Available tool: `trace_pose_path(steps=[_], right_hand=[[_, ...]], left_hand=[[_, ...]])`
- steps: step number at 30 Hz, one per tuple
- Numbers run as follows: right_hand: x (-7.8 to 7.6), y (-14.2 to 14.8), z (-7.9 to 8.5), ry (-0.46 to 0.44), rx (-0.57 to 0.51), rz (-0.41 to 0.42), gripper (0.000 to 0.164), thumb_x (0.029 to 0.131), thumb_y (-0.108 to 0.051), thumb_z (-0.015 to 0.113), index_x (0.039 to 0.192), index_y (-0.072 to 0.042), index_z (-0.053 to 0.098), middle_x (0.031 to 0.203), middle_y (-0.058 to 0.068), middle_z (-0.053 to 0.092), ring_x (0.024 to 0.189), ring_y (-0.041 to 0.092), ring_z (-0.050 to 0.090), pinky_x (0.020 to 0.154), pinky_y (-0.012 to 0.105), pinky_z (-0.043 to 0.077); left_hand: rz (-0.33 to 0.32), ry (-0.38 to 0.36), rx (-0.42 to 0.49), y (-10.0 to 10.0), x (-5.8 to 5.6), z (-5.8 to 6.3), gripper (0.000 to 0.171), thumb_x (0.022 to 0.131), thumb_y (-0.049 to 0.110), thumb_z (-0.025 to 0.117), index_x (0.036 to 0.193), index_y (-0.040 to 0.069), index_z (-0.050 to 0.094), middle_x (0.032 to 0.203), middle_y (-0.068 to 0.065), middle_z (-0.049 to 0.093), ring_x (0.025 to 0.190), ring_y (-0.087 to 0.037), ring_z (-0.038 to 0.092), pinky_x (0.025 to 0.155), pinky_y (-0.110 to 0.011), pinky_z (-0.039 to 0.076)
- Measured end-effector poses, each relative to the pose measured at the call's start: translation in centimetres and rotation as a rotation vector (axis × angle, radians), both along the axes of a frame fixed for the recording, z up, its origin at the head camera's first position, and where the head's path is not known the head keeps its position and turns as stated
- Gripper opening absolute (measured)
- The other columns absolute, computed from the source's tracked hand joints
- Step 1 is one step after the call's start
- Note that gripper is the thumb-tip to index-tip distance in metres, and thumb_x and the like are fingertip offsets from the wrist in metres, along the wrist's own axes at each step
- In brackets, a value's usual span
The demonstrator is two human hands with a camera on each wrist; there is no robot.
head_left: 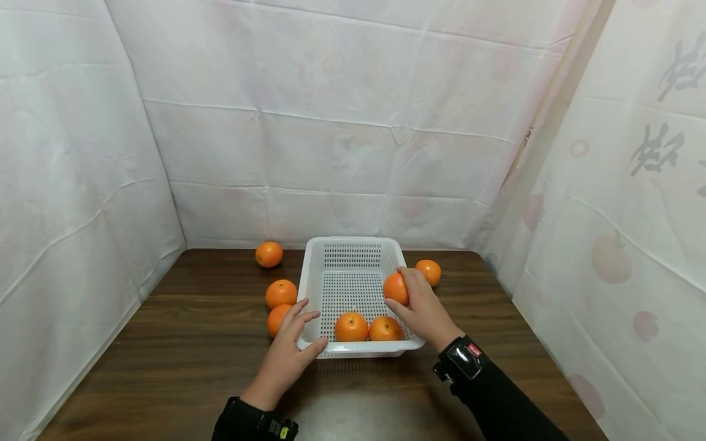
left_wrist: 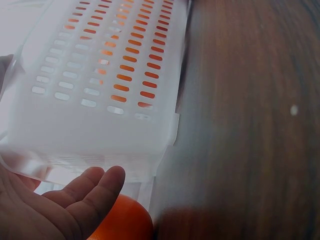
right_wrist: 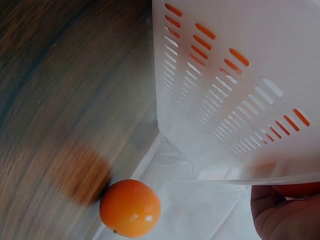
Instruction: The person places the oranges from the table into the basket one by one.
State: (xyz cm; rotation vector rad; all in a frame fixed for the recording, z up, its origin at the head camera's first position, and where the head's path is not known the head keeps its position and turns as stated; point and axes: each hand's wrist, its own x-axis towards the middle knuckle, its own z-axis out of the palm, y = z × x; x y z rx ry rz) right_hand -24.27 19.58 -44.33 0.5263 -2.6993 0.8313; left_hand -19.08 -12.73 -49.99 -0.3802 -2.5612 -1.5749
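A white slotted plastic basket (head_left: 353,243) stands on the table with two oranges inside along its near wall, the left one (head_left: 351,327) beside the right one (head_left: 386,329). My right hand (head_left: 421,306) grips another orange (head_left: 396,289) over the basket's right side; in the right wrist view that hand (right_wrist: 290,215) is partly cut off at the frame's edge. My left hand (head_left: 289,349) rests at the basket's near left corner, its fingers spread and the thumb on the rim. In the left wrist view, an orange (left_wrist: 125,222) lies just beyond the fingers.
Left of the basket lie three oranges: one at the back (head_left: 269,254), one midway (head_left: 281,293) and one partly behind my left hand (head_left: 278,320). Another orange (head_left: 428,272) is right of the basket. White cloth (head_left: 331,153) hangs around the brown wooden table (head_left: 193,331).
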Motion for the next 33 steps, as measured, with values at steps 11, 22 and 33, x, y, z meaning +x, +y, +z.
trace_pose_path(steps=[11,22,33], right_hand=[[-0.3,0.1,-0.2,-0.019,0.004,0.020,0.073,0.101,-0.042,0.072,0.160,-0.017,0.036,0.144,0.008,0.048,0.118,0.023,0.054,0.102,0.046,0.053],[-0.8,0.1,-0.8,-0.071,0.046,0.055,0.072,0.100,-0.041,0.074,0.159,-0.021,0.039,0.156,0.007,0.044,0.129,0.024,0.050,0.110,0.049,0.052],[-1.6,0.0,-0.8,-0.049,0.154,0.128,0.067,0.092,-0.024,0.077,0.154,-0.028,0.051,0.150,-0.001,0.045,0.126,0.021,0.053,0.105,0.043,0.053]], left_hand=[[0.003,-0.003,-0.003,-0.1,-0.1,0.0,0.057,0.094,0.047,0.079,0.143,0.021,0.064,0.174,-0.003,0.029,0.160,-0.037,0.028,0.121,-0.072,0.033],[0.000,-0.013,-0.005,-0.1,0.1,-0.1,0.059,0.094,0.050,0.078,0.143,0.020,0.064,0.174,-0.004,0.029,0.160,-0.037,0.028,0.120,-0.071,0.034],[0.004,0.005,-0.008,0.0,0.0,0.1,0.055,0.094,0.043,0.079,0.142,0.020,0.064,0.174,-0.004,0.030,0.160,-0.037,0.029,0.120,-0.071,0.034]])
